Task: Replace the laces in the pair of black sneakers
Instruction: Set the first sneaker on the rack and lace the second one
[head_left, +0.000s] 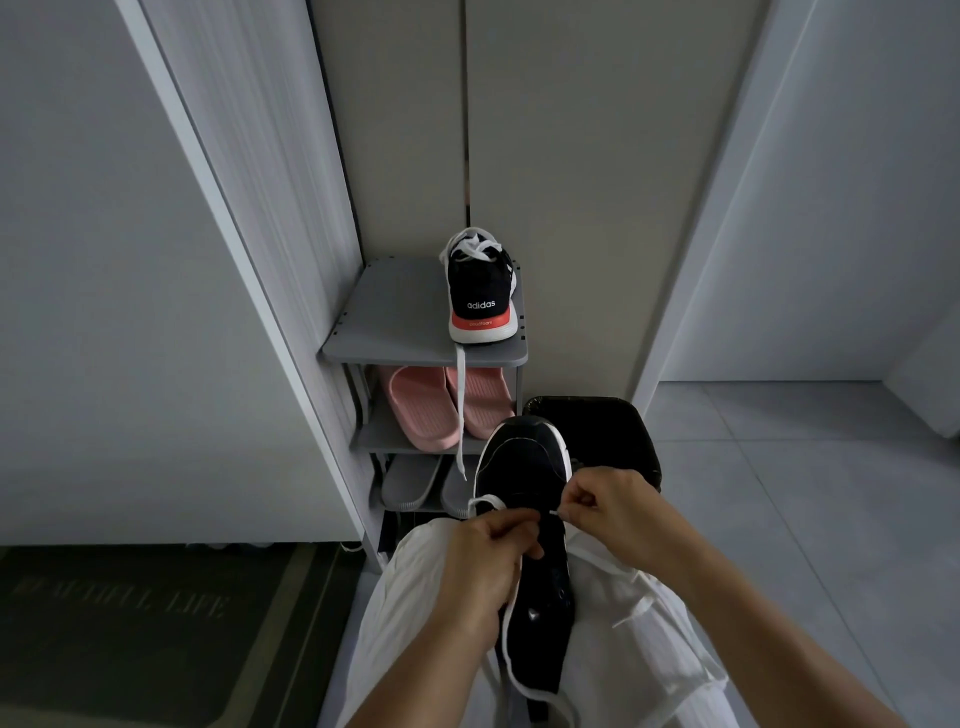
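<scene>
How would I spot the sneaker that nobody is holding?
Find the grey shoe rack. On its top shelf, right side, stands a black sneaker, heel toward the camera. Unlike the pink slippers below, it has a red heel stripe and a white lace dangling down.

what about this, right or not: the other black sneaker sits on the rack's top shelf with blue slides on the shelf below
Not quite: the head view shows pink slides, not blue, on the shelf below; the other black sneaker sits on the rack's top shelf.
</scene>
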